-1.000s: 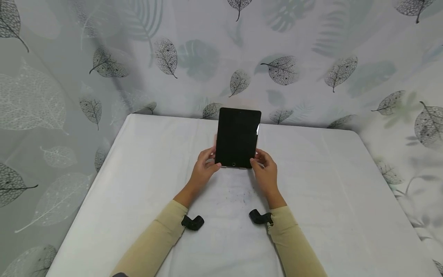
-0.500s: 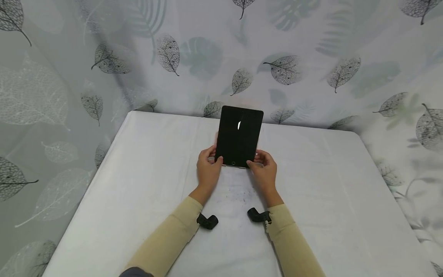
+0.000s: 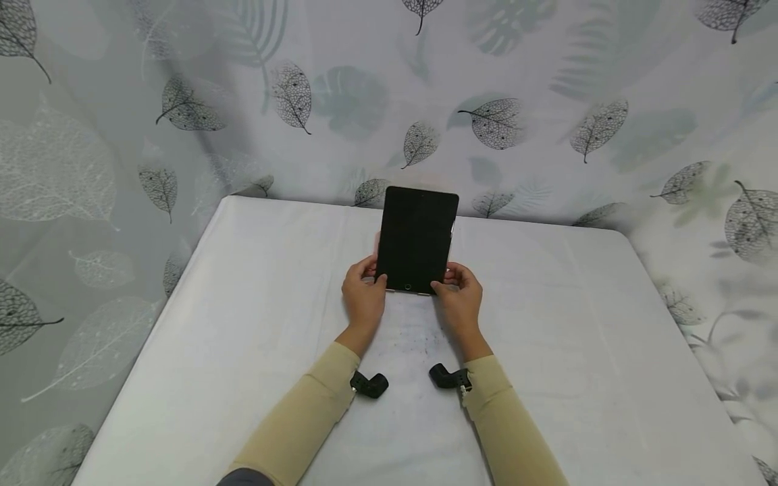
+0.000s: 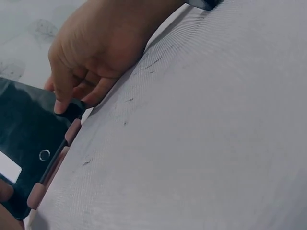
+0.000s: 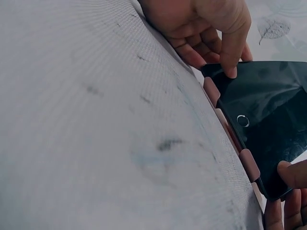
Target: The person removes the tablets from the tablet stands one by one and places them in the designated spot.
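A tablet (image 3: 416, 239) with a dark screen leans upright in a pinkish stand (image 5: 249, 165), whose two small lips hook over its bottom edge. My left hand (image 3: 363, 297) holds the lower left corner, thumb on the front and fingers behind. At the lower right corner my right hand (image 3: 463, 304) grips it likewise, its thumb on the screen's border. The left wrist view shows the right hand (image 4: 98, 50) at the top and part of the left hand (image 4: 6, 211) at the edge. Most of the stand is hidden behind the tablet.
A white cloth (image 3: 547, 351) with small dark marks covers the table. Leaf-patterned curtains (image 3: 358, 101) hang behind it and along both sides. Each sleeve carries a black wrist camera, one on the left (image 3: 369, 385) and one on the right (image 3: 450, 376).
My left hand has turned more upright, its wrist shifting right, and its thumb now lies higher on the tablet's corner. My right thumb has slid slightly left. The tablet stands about where it was.
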A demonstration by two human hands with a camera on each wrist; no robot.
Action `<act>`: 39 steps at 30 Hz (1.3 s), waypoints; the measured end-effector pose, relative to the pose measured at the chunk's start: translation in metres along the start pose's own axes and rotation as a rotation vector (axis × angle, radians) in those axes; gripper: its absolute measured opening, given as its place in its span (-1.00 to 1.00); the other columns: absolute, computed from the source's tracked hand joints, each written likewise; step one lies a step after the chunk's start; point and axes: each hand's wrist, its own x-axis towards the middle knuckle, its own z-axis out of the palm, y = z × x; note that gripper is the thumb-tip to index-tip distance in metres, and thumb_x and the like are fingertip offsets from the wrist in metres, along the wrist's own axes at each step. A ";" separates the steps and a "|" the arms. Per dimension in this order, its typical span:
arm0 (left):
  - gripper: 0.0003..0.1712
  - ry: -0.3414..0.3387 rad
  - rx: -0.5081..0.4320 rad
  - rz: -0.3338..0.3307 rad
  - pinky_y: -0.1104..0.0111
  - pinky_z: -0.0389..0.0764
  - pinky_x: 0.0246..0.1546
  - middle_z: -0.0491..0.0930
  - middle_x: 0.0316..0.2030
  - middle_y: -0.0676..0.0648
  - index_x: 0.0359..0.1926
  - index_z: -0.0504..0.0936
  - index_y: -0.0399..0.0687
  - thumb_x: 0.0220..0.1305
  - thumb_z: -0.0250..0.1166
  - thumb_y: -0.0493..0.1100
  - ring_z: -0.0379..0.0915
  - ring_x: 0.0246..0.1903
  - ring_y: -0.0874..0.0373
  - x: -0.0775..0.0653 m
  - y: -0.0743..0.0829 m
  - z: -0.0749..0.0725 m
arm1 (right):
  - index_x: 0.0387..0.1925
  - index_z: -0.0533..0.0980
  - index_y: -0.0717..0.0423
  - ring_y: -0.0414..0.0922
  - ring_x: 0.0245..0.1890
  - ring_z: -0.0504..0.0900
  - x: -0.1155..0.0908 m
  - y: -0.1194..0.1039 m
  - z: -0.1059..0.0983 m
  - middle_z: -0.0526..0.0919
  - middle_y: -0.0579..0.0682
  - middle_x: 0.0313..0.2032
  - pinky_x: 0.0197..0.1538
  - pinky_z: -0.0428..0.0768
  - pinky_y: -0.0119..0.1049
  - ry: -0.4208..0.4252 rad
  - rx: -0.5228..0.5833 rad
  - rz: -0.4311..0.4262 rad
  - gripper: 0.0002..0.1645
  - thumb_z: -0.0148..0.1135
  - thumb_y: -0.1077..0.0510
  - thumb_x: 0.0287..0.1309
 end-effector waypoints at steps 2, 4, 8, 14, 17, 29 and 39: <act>-0.52 -0.001 -0.005 0.010 0.23 0.68 -0.11 0.67 -0.13 -0.15 0.09 0.72 -0.11 0.12 0.41 -0.46 0.61 -0.10 0.00 0.000 0.000 0.000 | 0.08 0.53 0.35 0.00 -0.14 0.53 0.001 0.000 0.000 0.54 0.23 -0.15 -0.10 0.49 -0.57 -0.003 0.000 0.006 -0.47 0.40 0.47 0.01; -0.52 -0.003 -0.008 0.024 0.22 0.68 -0.12 0.67 -0.13 -0.15 0.09 0.72 -0.12 0.12 0.41 -0.47 0.61 -0.11 0.00 0.000 -0.001 0.000 | 0.08 0.53 0.36 -0.02 -0.14 0.52 0.001 0.000 0.000 0.54 0.22 -0.14 -0.10 0.49 -0.57 -0.003 0.003 0.010 -0.47 0.40 0.48 0.02; -0.53 -0.014 -0.032 0.048 0.18 0.66 -0.12 0.66 -0.13 -0.17 0.09 0.71 -0.14 0.12 0.41 -0.48 0.60 -0.11 -0.01 0.000 -0.002 0.001 | 0.08 0.52 0.36 -0.02 -0.14 0.51 0.002 0.001 -0.001 0.54 0.24 -0.13 -0.11 0.47 -0.59 0.005 -0.002 0.004 -0.48 0.39 0.49 0.03; -0.54 -0.025 -0.057 0.063 0.28 0.63 -0.17 0.67 -0.15 -0.18 0.08 0.71 -0.14 0.12 0.42 -0.46 0.60 -0.15 -0.01 -0.002 -0.001 0.000 | 0.12 0.49 0.41 0.00 -0.11 0.50 0.000 0.002 -0.003 0.54 0.30 -0.10 -0.17 0.49 -0.65 0.004 0.006 -0.002 -0.48 0.35 0.53 0.08; -0.54 -0.028 -0.072 0.084 0.36 0.61 -0.20 0.67 -0.17 -0.17 0.07 0.72 -0.14 0.11 0.43 -0.47 0.59 -0.17 0.01 -0.002 -0.002 0.000 | 0.13 0.46 0.47 -0.01 -0.11 0.49 0.000 0.002 -0.004 0.53 0.28 -0.13 -0.17 0.51 -0.62 0.004 0.050 -0.018 -0.46 0.32 0.58 0.07; -0.54 -0.066 -0.169 0.179 0.34 0.64 -0.17 0.67 -0.16 -0.22 0.07 0.73 -0.14 0.13 0.43 -0.49 0.60 -0.15 -0.05 0.000 0.003 0.001 | 0.10 0.48 0.47 -0.24 -0.14 0.57 0.003 -0.001 -0.009 0.60 -0.04 -0.14 -0.13 0.58 -0.58 0.034 0.199 -0.125 -0.50 0.32 0.59 0.08; -0.52 -0.159 -0.294 0.160 0.45 0.61 -0.16 0.62 -0.13 -0.39 0.12 0.69 -0.32 0.13 0.38 -0.55 0.61 -0.14 -0.26 0.000 0.020 0.010 | 0.12 0.50 0.48 -0.27 -0.17 0.66 0.012 -0.008 -0.031 0.68 -0.13 -0.20 -0.10 0.68 -0.54 0.023 0.321 -0.127 -0.45 0.29 0.65 0.02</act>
